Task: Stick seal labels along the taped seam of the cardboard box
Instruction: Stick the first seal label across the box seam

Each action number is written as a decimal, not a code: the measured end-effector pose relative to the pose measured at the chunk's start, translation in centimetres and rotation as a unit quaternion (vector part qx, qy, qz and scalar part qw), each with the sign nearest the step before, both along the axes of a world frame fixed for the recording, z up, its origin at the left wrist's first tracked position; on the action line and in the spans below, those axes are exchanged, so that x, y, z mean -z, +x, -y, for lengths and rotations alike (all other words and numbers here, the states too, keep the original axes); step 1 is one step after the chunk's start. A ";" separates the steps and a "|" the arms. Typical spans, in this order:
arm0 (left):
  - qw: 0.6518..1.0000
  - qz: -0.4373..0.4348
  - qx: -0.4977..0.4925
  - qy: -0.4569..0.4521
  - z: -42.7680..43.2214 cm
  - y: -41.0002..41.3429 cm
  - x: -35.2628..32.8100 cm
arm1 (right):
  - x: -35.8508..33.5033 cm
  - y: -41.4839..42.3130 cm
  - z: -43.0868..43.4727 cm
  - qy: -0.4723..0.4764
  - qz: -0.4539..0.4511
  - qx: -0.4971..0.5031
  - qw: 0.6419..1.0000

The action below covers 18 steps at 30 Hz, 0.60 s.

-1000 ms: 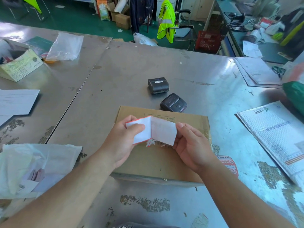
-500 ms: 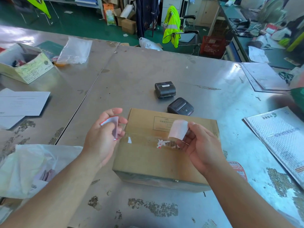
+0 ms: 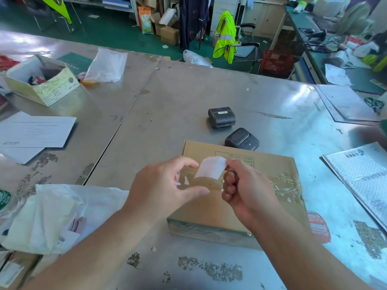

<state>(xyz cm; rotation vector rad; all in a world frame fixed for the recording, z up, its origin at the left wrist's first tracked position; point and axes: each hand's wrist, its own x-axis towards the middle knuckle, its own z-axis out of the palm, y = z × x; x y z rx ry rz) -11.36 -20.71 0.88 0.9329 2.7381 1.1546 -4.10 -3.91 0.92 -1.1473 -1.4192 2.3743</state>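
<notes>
A flat cardboard box [image 3: 209,210] lies on the steel table [image 3: 178,101] in front of me. Its taped seam [image 3: 289,185] runs left to right and carries scuffed label remnants. My right hand [image 3: 249,191] hovers over the seam and pinches a curled white backing paper [image 3: 211,167] between thumb and forefinger. My left hand [image 3: 163,185] is over the box's left end, fingers curved toward that paper. A thin red-and-white sliver, the seal label [image 3: 178,180], shows inside its fingers and is mostly hidden.
Two small black printers [image 3: 222,117] [image 3: 241,140] sit just beyond the box. A white plastic bag [image 3: 52,216] lies at near left, with paper sheets [image 3: 35,130] and an open carton [image 3: 41,80] further left. A printed mailer [image 3: 360,174] lies right; a red sticker [image 3: 318,227] is on the table.
The two hands pulled the sheet apart, the left taking the red-edged piece and the right the white one. The left hand has since moved back toward the right hand.
</notes>
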 end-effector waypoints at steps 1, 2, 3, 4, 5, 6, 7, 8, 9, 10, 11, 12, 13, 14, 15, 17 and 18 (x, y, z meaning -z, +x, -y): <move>1.000 -0.017 0.001 -0.008 0.0 0.1 -0.1 | -0.1 -0.1 0.3 0.006 0.004 -0.001 1.000; 0.999 -0.040 0.003 -0.011 -0.1 0.1 -0.1 | -0.2 -0.2 0.6 0.010 0.007 -0.002 1.000; 0.998 -0.065 0.004 -0.007 -0.2 0.0 -0.1 | -0.3 -0.3 0.8 0.014 0.009 -0.002 1.000; 0.996 -0.088 0.007 0.006 -0.3 -0.2 0.1 | -0.4 -0.5 1.0 0.017 0.011 -0.002 1.000; 0.994 -0.102 0.009 0.022 -0.4 -0.4 0.2 | -0.5 -0.6 1.1 0.019 0.013 -0.001 1.000; 0.993 -0.108 0.012 0.037 -0.4 -0.6 0.5 | -0.5 -0.6 1.2 0.020 0.014 0.000 1.000; 0.993 -0.105 0.014 0.045 -0.3 -0.8 0.6 | -0.6 -0.7 1.3 0.020 0.013 0.000 1.000; 0.994 -0.095 0.016 0.050 -0.2 -1.0 0.7 | -0.6 -0.8 1.3 0.020 0.010 -0.001 1.000; 0.995 -0.077 0.014 0.054 -0.2 -1.1 0.7 | -0.6 -0.8 1.4 0.020 0.005 -0.003 1.000; 0.997 -0.046 0.005 0.069 -0.3 -1.2 0.8 | -0.6 -0.9 1.5 0.017 -0.003 -0.006 1.000; 0.995 -0.005 -0.016 0.098 -0.4 -1.4 0.8 | -0.5 -1.0 1.5 0.013 -0.012 -0.007 1.000; 0.988 0.047 -0.051 0.139 -0.6 -1.7 0.9 | -0.4 -1.0 1.5 0.008 -0.021 -0.003 1.000; 0.972 0.114 -0.093 0.185 -0.8 -2.2 1.0 | -0.2 -1.0 1.5 0.010 -0.029 0.002 1.000; 0.945 0.194 -0.128 0.231 -0.8 -2.8 1.2 | 0.1 -1.0 1.4 0.034 -0.031 0.001 0.999; 0.909 0.277 -0.147 0.275 -0.8 -3.2 1.2 | 0.4 -1.0 1.2 0.091 -0.022 -0.015 0.996; 0.841 0.405 -0.152 0.325 -0.5 -3.8 1.4 | 0.7 -0.9 1.0 0.219 0.003 -0.083 0.972; 0.821 0.440 -0.154 0.331 -0.4 -4.0 1.4 | 0.8 -0.9 1.1 0.252 0.005 -0.117 0.961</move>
